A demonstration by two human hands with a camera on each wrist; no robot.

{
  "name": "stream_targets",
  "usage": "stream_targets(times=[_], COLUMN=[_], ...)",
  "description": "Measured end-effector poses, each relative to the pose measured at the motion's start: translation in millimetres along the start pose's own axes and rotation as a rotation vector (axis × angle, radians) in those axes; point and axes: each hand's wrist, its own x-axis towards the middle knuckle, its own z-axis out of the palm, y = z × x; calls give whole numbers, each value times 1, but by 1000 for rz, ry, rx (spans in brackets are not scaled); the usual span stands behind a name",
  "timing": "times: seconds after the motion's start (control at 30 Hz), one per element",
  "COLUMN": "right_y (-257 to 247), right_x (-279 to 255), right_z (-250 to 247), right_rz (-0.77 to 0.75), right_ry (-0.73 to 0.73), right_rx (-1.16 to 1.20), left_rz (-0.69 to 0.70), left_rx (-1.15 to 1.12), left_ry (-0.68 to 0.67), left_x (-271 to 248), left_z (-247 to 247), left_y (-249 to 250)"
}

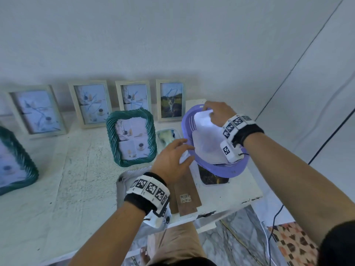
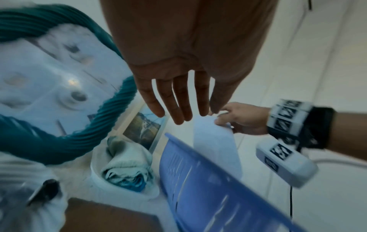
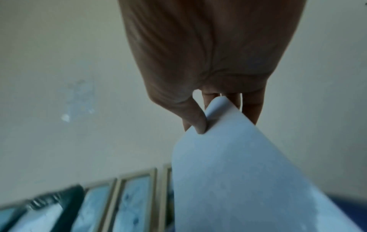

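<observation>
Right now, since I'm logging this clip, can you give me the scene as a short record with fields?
right hand: pinches white sheet at its top edge
white sheet: curved, lower part inside purple basket
left hand: open, fingers straight, at basket's near-left rim
nearby: green frame upright, white tub holding cloth

We log the same kit behind left hand (image 1: 171, 160) and right hand (image 1: 219, 112): black cuff (image 1: 137, 202), white band (image 1: 151, 189) of square black-and-white tags, white camera pod (image 1: 229, 151) with one tag, slung under the wrist, thin black cable (image 1: 243, 154). Forearms bare. Dark sleeve (image 1: 336, 246) on right upper arm, tan shorts (image 1: 172, 244).
</observation>
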Motion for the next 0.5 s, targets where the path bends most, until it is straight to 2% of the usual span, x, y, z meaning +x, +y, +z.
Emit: stream_targets(times=[0.1,0.23,0.3,0.43,0.5], right_y=[-8,-31,-49,-82,-90], right_x=[-24,-61,-80,-111,-123], right_z=[-37,-59,-52,-15,11], right_rz=[-79,-188,-256,-366,-321], right_ry=[139,277,266,178,161], right_rx=[151,328,433,657,778], left_rz=[-81,-182,-196,-258,-310], left_rx=[-147,-267,-354,-533,-577], left_ry=[153,259,281,233,262], left_x=[-5,-8,-12,-39,-61], left_z=[-21,-46,-58,-76,-81], left_y=[1,7,8,2,-6])
